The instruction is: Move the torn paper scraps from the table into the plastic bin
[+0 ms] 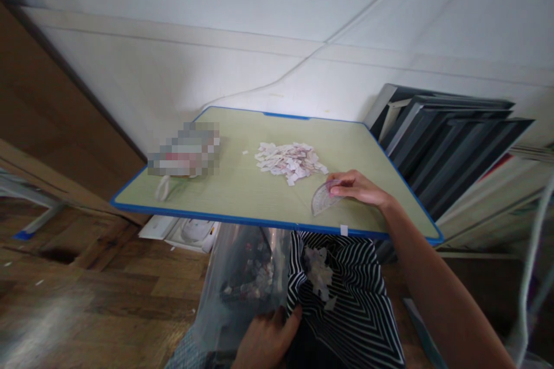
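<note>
My right hand [357,187] is closed on a clear half-round protractor [325,198], holding it by one end over the front right of the table. Just beyond it lies a heap of small torn paper pieces [291,161]. Below the table edge, my left hand [269,337] has its fingers curled at the edge of a black-and-white striped cloth [359,300]. More paper scraps [319,272] rest in a fold of this cloth. One white scrap [344,230] sits at the table's front edge.
The pale green table [234,196] has a blue rim and stands against a white wall. A blurred-out pouch with a strap [184,153] lies at its left. Dark flat panels [450,138] lean at the right. Beneath the table's front is a translucent plastic bin [216,294] with scraps inside.
</note>
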Demonstrator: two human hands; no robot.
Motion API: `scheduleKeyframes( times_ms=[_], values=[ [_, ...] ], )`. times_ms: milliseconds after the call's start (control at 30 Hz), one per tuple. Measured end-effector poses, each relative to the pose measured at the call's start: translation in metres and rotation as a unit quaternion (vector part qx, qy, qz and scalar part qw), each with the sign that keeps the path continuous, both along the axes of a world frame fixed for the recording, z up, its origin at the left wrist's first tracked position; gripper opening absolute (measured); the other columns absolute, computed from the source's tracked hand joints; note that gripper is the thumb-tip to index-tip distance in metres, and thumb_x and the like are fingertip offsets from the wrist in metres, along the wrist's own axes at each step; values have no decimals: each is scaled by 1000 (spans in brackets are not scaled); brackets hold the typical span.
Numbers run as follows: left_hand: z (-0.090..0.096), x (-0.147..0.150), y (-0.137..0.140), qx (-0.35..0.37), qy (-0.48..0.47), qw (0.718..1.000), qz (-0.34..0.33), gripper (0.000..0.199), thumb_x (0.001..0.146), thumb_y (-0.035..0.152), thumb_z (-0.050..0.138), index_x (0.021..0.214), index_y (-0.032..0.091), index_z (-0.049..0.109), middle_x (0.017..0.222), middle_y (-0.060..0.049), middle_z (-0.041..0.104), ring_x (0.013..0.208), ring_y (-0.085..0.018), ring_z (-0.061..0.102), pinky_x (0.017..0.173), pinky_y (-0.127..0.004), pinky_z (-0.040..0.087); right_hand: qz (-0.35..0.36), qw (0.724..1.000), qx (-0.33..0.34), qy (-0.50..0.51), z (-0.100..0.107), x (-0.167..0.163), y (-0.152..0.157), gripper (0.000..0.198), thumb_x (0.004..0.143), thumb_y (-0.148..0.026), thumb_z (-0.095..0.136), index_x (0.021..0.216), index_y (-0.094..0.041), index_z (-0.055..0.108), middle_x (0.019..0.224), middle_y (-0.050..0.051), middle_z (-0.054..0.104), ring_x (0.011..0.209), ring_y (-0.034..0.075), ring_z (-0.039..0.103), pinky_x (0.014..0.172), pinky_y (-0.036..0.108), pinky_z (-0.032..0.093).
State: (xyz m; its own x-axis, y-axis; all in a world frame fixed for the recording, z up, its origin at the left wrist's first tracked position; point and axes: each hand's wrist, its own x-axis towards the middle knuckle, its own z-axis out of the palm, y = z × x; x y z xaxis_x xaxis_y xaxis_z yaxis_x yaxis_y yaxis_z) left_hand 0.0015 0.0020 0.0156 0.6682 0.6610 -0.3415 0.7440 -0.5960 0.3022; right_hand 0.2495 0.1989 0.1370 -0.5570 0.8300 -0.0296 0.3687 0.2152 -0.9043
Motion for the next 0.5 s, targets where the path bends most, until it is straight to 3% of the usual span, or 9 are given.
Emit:
scheduleKeyframes(
  times_ms=[500],
  values=[
    [-3, -1, -1, -7, -8, 1000, 10, 61, 74, 2, 47, 129, 21, 28, 104, -10, 56, 88, -20, 56, 74, -30, 44, 43, 999, 33, 3, -5, -21, 5, 17, 71, -33, 60, 67, -17, 63, 70, 0, 55, 65, 10, 47, 58, 24, 36]
  ],
)
